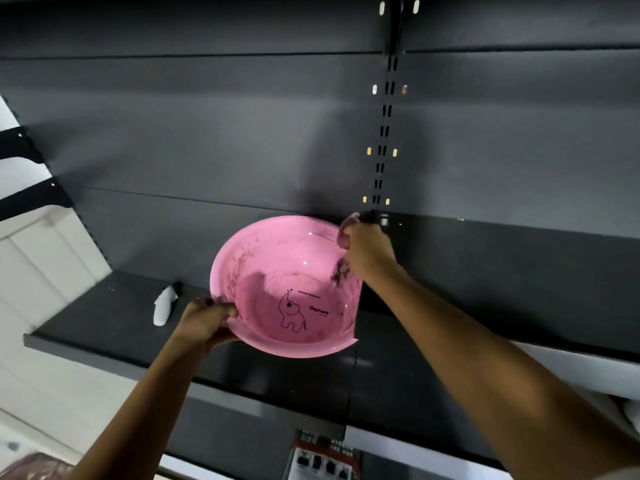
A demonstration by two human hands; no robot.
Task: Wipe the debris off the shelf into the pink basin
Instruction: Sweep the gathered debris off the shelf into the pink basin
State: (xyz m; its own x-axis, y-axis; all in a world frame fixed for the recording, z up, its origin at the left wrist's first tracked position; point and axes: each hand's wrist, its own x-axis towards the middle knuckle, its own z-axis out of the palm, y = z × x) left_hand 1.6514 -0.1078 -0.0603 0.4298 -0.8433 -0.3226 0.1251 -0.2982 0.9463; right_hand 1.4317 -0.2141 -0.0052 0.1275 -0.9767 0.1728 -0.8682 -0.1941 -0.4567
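With dirt already smeared inside the pink basin [287, 289], which the left hand [207, 320] grips by the rim, tilted against the dark shelf [104, 323], the right hand [367, 251] clutches a grimy cloth [344, 268] at the back corner, so wiping seems well underway but unfinished.

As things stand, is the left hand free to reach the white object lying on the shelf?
Probably not: the left hand grips the pink basin rim. The white object lies close beside it on the shelf, nothing between, but reaching means releasing the basin.
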